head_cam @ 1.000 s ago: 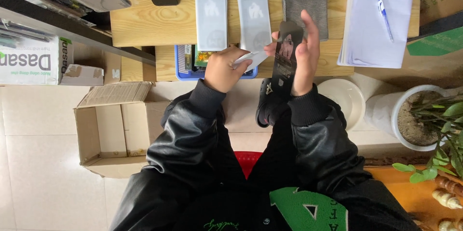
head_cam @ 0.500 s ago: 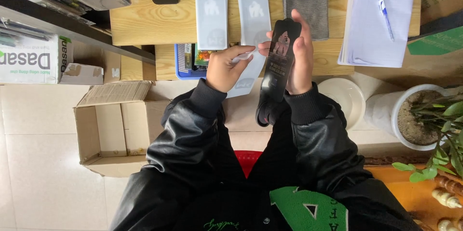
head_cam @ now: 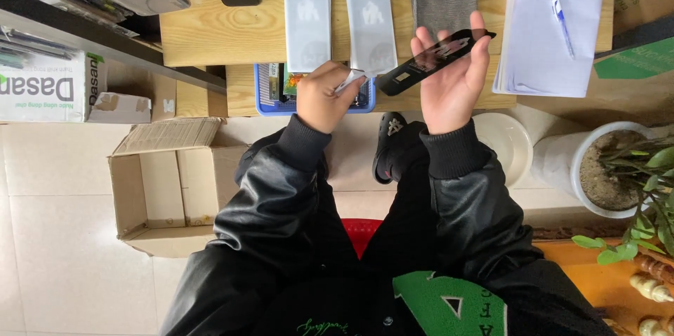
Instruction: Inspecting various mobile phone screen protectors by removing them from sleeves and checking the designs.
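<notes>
Wooden desk [head_cam: 210, 30] spans the upper part of the frame, lying across the top centre. Open cardboard box [head_cam: 165, 181] sits on the tiled floor at left centre, flaps spread. White plant pot [head_cam: 583, 167] with green leaves stands at right centre; a white round bowl-like item [head_cam: 507, 145] is just beside it on its left. Sheets of white paper [head_cam: 544, 34] rest on the desk at upper right, a blue-and-white pen [head_cam: 562, 16] lying on them. Grey cloth [head_cam: 444, 9] lies flat at upper centre. Two white flat packets [head_cam: 307, 16] [head_cam: 371, 23] lie side by side to the left of the cloth. Blue basket [head_cam: 270, 90] shows under the desk edge, below the packets.

Right hand [head_cam: 453, 80], upper centre right, is open with palm up and fingers spread; a thin black glossy strip [head_cam: 432, 61] rests tilted across the fingertips, held between thumb and fingers at its edges. The strip is above the desk's front edge, just below the grey cloth.

Left hand [head_cam: 324, 94], centre, is curled closed, pinching a small white tab or film piece [head_cam: 351, 80] between thumb and forefinger. The tab points toward the strip's lower left end; whether they touch cannot be told.
</notes>
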